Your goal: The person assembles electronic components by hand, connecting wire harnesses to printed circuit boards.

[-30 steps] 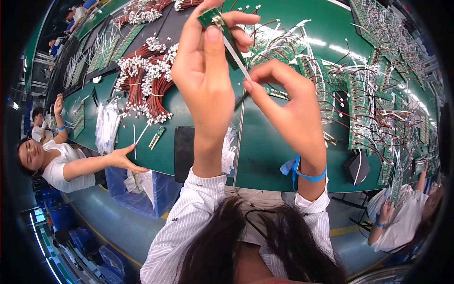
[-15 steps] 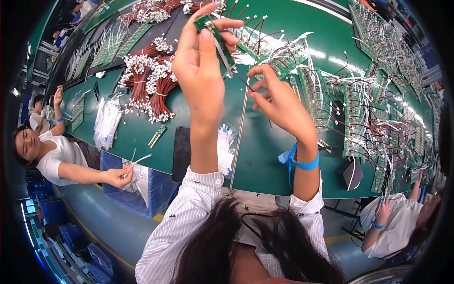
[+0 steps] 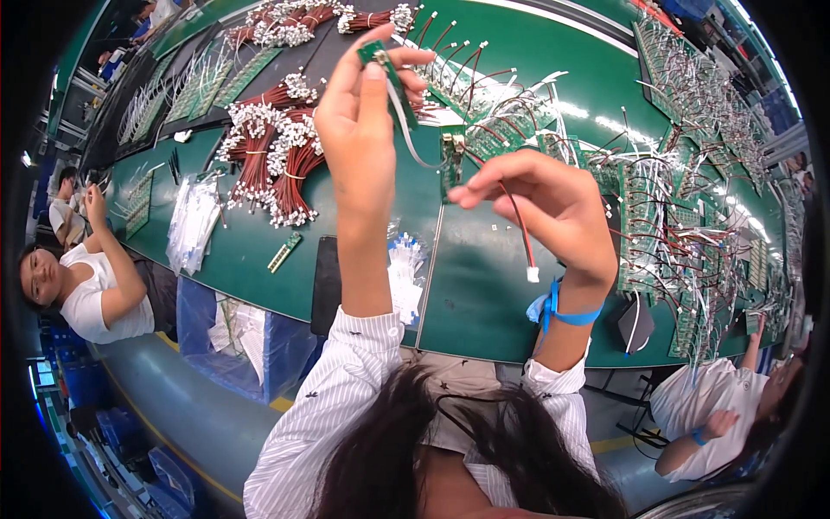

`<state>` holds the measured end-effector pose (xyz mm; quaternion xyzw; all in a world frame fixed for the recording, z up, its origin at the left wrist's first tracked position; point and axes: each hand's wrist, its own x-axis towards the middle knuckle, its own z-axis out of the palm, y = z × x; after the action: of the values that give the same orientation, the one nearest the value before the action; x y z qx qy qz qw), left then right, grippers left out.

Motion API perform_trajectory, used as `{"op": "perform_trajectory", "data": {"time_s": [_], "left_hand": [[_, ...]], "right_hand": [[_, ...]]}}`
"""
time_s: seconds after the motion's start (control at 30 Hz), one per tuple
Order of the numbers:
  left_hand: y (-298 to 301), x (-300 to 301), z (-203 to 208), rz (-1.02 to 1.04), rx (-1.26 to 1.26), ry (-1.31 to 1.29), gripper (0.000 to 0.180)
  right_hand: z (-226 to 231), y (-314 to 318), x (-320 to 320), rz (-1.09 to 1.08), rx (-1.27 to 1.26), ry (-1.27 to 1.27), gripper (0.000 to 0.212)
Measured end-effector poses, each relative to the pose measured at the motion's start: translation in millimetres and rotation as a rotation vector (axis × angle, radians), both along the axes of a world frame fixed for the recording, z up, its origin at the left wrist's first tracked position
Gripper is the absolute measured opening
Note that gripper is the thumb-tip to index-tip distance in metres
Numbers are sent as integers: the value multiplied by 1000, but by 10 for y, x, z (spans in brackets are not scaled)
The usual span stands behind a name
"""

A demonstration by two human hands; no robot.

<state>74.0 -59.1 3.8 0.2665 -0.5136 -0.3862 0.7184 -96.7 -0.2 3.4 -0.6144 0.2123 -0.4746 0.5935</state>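
A left hand (image 3: 359, 130) grips a slim green circuit board (image 3: 400, 104) above a green worktop (image 3: 475, 316), its thumb pressing the board's upper end against the fingers behind, the other fingers fanned out. A white cable (image 3: 404, 130) curves from that board to a second circuit board (image 3: 449, 169), at the fingertips of the right hand (image 3: 558, 212), whose thumb and fingers are spread apart; whether they touch the board cannot be told. A red-and-black wire (image 3: 523, 229) runs past those fingers, its white plug (image 3: 533, 274) dangling below the palm. Bundled red wires (image 3: 251, 156) with white ends lie to the left near bagged white cables (image 3: 194, 225), while wired green panels (image 3: 653, 225) crowd the right side. Beyond the near edge, a blue-lined bin (image 3: 294, 350) stands on a grey floor (image 3: 203, 415) with yellow lines, a co-worker (image 3: 112, 298) in white beside it and another person (image 3: 692, 402) at far right
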Motion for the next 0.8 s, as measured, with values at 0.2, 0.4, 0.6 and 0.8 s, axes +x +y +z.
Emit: {"op": "perform_trajectory", "data": {"time_s": [0.2, 0.4, 0.6, 0.8], "left_hand": [[138, -193, 70, -148, 49, -124, 30], [259, -280, 129, -154, 31, -125, 29], [307, -286, 124, -210, 17, -133, 29], [305, -323, 146, -138, 11, -82, 29]], "right_hand": [[75, 22, 16, -352, -471, 63, 11], [120, 135, 55, -201, 35, -280, 28], [71, 108, 182, -808, -265, 254, 10], [91, 126, 201, -895, -408, 309, 7]]}}
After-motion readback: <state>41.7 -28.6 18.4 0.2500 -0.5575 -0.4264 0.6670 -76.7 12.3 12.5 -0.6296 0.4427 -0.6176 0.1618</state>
